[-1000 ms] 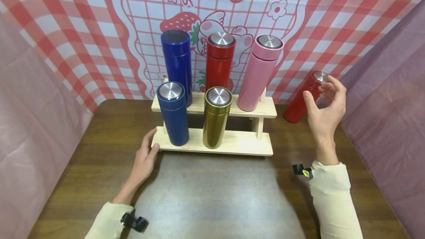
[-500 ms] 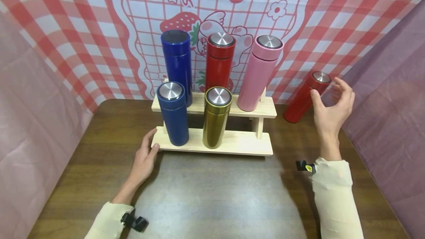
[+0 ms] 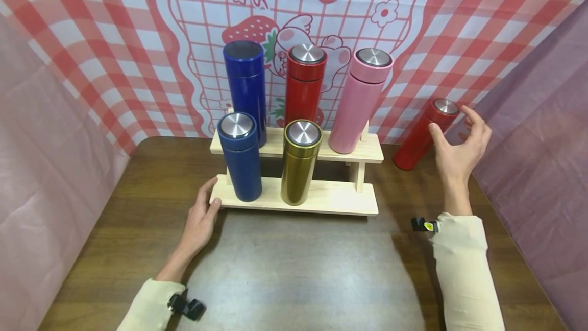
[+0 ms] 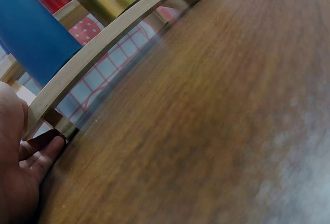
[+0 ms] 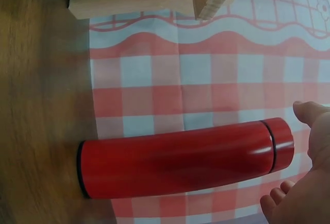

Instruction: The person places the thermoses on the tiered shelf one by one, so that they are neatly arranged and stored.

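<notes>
My left hand [image 3: 199,221] grips the left end of the lower board of a two-tier wooden display stand [image 3: 342,198]. In the left wrist view, fingers of that hand [image 4: 15,167] reach under the board's end. My right hand [image 3: 461,155] is spread at the lid of a red thermos [image 3: 415,139], which stands on the table right of the stand. In the right wrist view, the thumb and fingers of this hand [image 5: 304,167] lie either side of the red thermos [image 5: 175,159], with a visible gap to it.
On the lower tier stand a blue thermos [image 3: 241,162] and a gold thermos [image 3: 300,167]. Above them are a dark blue thermos [image 3: 248,91], another red thermos [image 3: 304,91] and a pink thermos [image 3: 356,106]. A checked cloth [image 3: 115,40] hangs behind the wooden table [image 3: 285,269].
My right hand has shifted right from in front of the red thermos, so its lid now shows between thumb and fingers. The left hand and the stand have stayed in place.
</notes>
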A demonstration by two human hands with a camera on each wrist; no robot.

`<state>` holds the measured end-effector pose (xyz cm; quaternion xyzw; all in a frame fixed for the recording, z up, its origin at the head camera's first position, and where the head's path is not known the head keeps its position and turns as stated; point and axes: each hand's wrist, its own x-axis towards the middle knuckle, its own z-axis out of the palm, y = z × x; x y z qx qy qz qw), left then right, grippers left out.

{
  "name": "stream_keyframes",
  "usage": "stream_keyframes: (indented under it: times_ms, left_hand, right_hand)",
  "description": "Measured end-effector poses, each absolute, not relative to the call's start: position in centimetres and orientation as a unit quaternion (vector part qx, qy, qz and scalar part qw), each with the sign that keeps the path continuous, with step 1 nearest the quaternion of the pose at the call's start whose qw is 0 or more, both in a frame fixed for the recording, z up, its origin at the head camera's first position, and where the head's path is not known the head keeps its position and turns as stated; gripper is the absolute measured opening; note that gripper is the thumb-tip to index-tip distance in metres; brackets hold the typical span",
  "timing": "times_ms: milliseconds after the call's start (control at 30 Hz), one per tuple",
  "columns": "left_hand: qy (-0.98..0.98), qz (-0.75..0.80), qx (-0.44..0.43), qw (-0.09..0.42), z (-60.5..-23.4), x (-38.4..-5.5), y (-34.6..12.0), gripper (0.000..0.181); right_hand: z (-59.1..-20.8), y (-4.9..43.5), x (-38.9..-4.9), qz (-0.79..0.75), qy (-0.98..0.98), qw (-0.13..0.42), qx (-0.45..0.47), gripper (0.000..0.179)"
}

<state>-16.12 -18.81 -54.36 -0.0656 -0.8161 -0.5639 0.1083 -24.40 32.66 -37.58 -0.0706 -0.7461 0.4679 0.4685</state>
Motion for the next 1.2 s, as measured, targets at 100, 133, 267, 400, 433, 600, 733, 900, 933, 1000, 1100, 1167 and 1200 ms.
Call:
stream_keyframes:
  times_ms: [100,133,267,400,433,600,733,900,933,1000,1100,1167,1200]
  left_hand:
    - [-0.816,-0.561,-0.074,0.115,-55.5,-16.6,-19.2,0.053]
    - [-0.815,-0.563,-0.078,0.117,-55.7,-16.7,-19.3,0.053]
    - [-0.809,-0.561,-0.100,0.143,-56.5,-16.9,-19.5,0.052]
    - [-0.806,-0.565,-0.099,0.149,-55.7,-16.5,-19.2,0.052]
    - [-0.806,-0.565,-0.098,0.148,-55.7,-16.5,-19.1,0.052]
    - [-0.811,-0.566,-0.080,0.126,-54.3,-16.0,-18.7,0.053]
    - [-0.817,-0.563,-0.064,0.106,-53.6,-15.8,-18.6,0.052]
    - [-0.817,-0.562,-0.061,0.111,-53.7,-15.8,-18.5,0.052]
    - [-0.817,-0.563,-0.061,0.113,-53.7,-15.8,-18.6,0.052]
    - [-0.814,-0.564,-0.064,0.119,-53.9,-15.8,-18.6,0.052]
    - [-0.813,-0.563,-0.072,0.127,-54.3,-16.0,-18.8,0.053]
    - [-0.814,-0.561,-0.077,0.131,-54.7,-16.1,-19.0,0.053]
    - [-0.813,-0.561,-0.081,0.131,-54.8,-16.2,-19.0,0.053]
  right_hand:
    - [-38.8,34.1,-25.5,0.459,-0.756,0.462,-0.067,0.066]
    - [-39.3,34.6,-26.0,0.455,-0.760,0.459,-0.067,0.067]
    - [-40.9,36.5,-27.3,0.445,-0.772,0.449,-0.066,0.071]
    - [-41.5,37.0,-27.6,0.451,-0.778,0.435,-0.050,0.072]
    - [-41.7,37.1,-27.6,0.452,-0.779,0.432,-0.046,0.072]
    - [-42.3,37.3,-27.8,0.461,-0.783,0.415,-0.044,0.075]
    - [-42.6,37.2,-28.2,0.460,-0.790,0.401,-0.050,0.079]
    - [-42.8,36.7,-28.5,0.472,-0.781,0.407,-0.047,0.080]
    - [-42.7,36.5,-28.5,0.478,-0.775,0.411,-0.043,0.080]
    - [-42.4,35.8,-28.3,0.493,-0.763,0.417,-0.034,0.079]
    - [-41.7,34.8,-27.9,0.516,-0.742,0.427,-0.026,0.075]
    - [-41.4,34.5,-27.9,0.526,-0.732,0.433,-0.028,0.072]
    - [-41.4,34.5,-28.0,0.528,-0.729,0.435,-0.030,0.070]
